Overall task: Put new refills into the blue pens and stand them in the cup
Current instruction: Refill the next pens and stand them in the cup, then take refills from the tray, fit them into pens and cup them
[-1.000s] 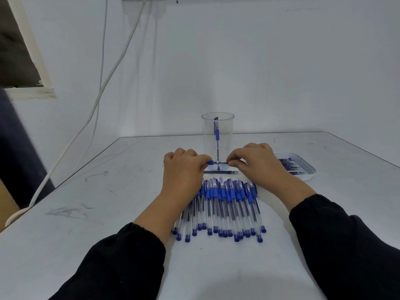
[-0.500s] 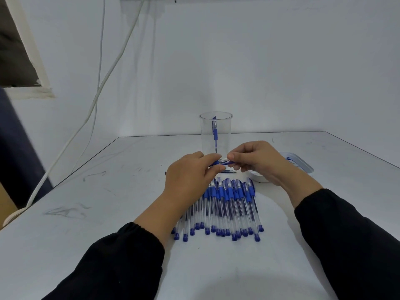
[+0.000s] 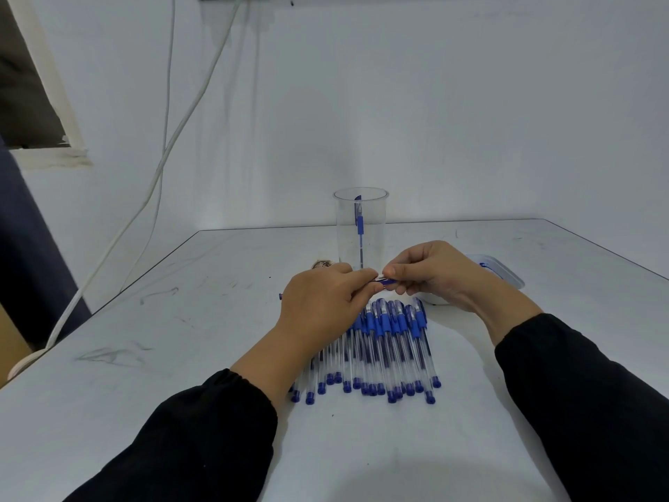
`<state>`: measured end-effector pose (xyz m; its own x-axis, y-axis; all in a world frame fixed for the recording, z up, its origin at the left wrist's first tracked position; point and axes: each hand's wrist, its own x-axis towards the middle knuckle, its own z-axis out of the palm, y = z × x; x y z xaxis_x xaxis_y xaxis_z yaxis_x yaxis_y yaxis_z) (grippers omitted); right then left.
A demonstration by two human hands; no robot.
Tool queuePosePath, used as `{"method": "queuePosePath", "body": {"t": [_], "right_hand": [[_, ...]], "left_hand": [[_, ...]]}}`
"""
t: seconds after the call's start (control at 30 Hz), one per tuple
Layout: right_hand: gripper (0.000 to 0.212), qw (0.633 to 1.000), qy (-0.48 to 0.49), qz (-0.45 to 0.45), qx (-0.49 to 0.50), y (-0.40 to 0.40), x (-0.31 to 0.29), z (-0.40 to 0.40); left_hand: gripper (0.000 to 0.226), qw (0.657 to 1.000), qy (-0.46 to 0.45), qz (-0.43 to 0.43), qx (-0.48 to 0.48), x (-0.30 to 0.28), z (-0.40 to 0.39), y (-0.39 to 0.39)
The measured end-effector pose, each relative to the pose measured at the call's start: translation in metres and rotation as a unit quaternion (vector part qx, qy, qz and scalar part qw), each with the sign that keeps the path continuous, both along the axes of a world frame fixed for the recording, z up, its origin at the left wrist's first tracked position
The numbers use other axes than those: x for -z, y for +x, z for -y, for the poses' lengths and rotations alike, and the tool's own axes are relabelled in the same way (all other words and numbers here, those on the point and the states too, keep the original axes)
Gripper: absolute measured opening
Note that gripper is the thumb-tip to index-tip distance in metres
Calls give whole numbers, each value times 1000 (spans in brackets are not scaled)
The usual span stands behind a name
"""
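Observation:
A clear plastic cup stands at the middle of the table with one blue pen upright in it. Just in front of the cup, my left hand and my right hand meet, both pinching one blue pen held level between the fingertips; most of it is hidden by my fingers. A row of several blue-capped pens lies side by side on the table under my hands, partly covered by my left wrist.
A shallow white tray with blue items sits right of my right hand, mostly hidden behind it. A small brownish object lies left of the cup. White cables hang down the wall at left. The table's left edge runs diagonally.
Both hands have lifted off the table with the pen between them. My right hand has drawn in closer to the left and now covers more of the tray.

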<state>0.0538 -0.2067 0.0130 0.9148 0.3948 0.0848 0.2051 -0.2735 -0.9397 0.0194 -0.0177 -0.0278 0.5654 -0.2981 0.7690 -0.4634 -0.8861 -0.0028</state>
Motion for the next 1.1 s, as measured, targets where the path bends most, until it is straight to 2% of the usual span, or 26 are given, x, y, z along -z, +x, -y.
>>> {"method": "queuePosePath", "body": {"t": [0.27, 0.37, 0.47, 0.57, 0.73, 0.83, 0.97, 1.1], "right_hand": [[9, 999, 37, -15, -1, 1, 3, -2], [10, 995, 96, -29, 2, -2, 1, -10], [10, 984, 174, 9, 47, -3, -6, -17], [13, 956, 250, 71, 138, -1, -19, -13], [14, 870, 321, 243, 286, 10, -50, 5], [15, 846, 298, 306, 318, 19, -68, 5], [14, 883, 170, 326, 293, 40, -79, -7], [13, 911, 49, 305, 274, 58, -70, -25]], "left_hand": [[29, 1000, 13, 10, -20, -2, 1, 2], [24, 999, 2, 37, -35, -6, 3, 5], [24, 998, -6, 48, -50, -12, 3, 8], [32, 994, -49, 1, -94, -23, 1, 12], [44, 968, -163, -124, -148, -35, -5, 29], [58, 948, -196, -199, -154, -41, 0, 43], [61, 930, -198, -263, -165, -35, 5, 57], [65, 924, -190, -293, -153, -28, 4, 59]]}}
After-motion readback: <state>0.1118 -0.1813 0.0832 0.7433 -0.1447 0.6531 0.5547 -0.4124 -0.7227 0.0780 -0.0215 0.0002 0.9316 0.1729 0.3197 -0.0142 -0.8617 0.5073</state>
